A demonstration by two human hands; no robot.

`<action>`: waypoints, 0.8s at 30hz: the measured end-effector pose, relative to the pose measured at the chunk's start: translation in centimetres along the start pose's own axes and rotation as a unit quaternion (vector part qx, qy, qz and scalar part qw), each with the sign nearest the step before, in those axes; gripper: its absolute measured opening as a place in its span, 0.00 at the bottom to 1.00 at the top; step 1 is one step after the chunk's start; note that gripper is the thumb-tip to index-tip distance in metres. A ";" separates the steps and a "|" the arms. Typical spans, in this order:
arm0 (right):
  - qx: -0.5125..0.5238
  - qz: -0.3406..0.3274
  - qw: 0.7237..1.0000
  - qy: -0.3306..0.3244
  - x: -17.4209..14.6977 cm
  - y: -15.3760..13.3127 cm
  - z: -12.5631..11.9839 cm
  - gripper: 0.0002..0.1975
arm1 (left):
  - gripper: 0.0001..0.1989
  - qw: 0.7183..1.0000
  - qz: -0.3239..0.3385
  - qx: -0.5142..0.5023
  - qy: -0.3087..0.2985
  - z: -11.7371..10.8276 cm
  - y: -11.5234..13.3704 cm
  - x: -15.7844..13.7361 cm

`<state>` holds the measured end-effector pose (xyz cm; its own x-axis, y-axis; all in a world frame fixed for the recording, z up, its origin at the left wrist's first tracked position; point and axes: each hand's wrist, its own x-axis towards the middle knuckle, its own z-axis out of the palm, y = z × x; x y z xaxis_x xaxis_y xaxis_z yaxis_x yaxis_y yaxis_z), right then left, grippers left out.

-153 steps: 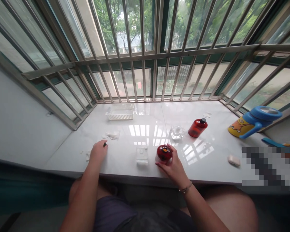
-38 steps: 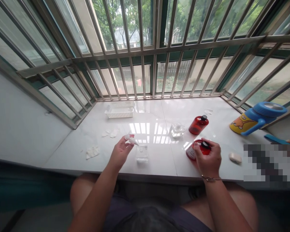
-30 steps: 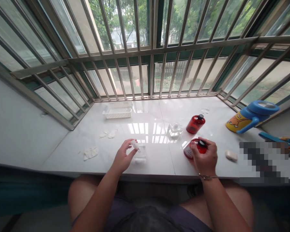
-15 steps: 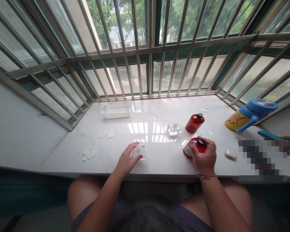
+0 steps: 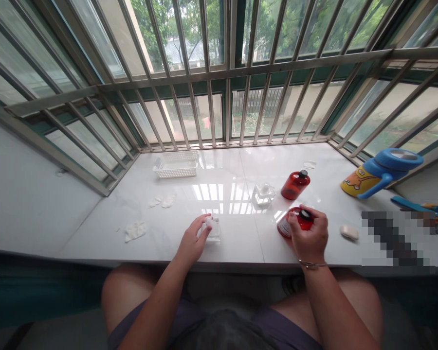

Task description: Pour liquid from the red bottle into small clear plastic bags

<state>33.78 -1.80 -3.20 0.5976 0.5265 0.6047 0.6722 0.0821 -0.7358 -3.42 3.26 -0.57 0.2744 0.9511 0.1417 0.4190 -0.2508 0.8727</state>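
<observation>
With thumb and fingers, my left hand [image 5: 192, 241] pinches the whitish rounded stopper [image 5: 209, 223] of a small, square clear glass bottle [image 5: 214, 234] standing on the counter. My right hand [image 5: 311, 236] is wrapped round the upper part of a red translucent bottle [image 5: 284, 226] with a pale label; its black cap [image 5: 305, 214] shows between thumb and fingers. Behind it a second red bottle [image 5: 295, 185] with a black cap stands untouched. Another square glass bottle [image 5: 263, 195] with a rounded clear top sits between my hands, farther back.
A white perforated basket [image 5: 175, 165] is at the back left of the white counter [image 5: 229, 248]. Crumpled white tissue pieces [image 5: 135, 232] lie on the left. To the right are a pale soap-like block [image 5: 349, 233] and a blue-and-yellow flask [image 5: 381, 172]. Metal bars [image 5: 226, 75] line the window.
My left thumb has moved up and inward, closing on the stopper of the glass bottle. My right hand stays on the red bottle. The view has shifted very slightly.
</observation>
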 end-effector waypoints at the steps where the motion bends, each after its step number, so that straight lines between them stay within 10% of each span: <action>1: 0.001 0.000 1.000 -0.001 0.0 0.0 0.0 0.24 | 0.21 1.000 0.004 0.008 -0.003 -0.1 0.2 -0.1; 24: -0.002 0.002 1.000 0.004 -0.1 -0.2 0.1 0.24 | 0.22 0.997 -0.055 -0.035 0.051 1.2 1.0 -0.5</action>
<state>33.57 -1.83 -3.17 0.6030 0.5207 0.6044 0.6715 0.0777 -0.7369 -2.09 2.31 -0.38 0.1398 0.9864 0.0868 0.3785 -0.1342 0.9158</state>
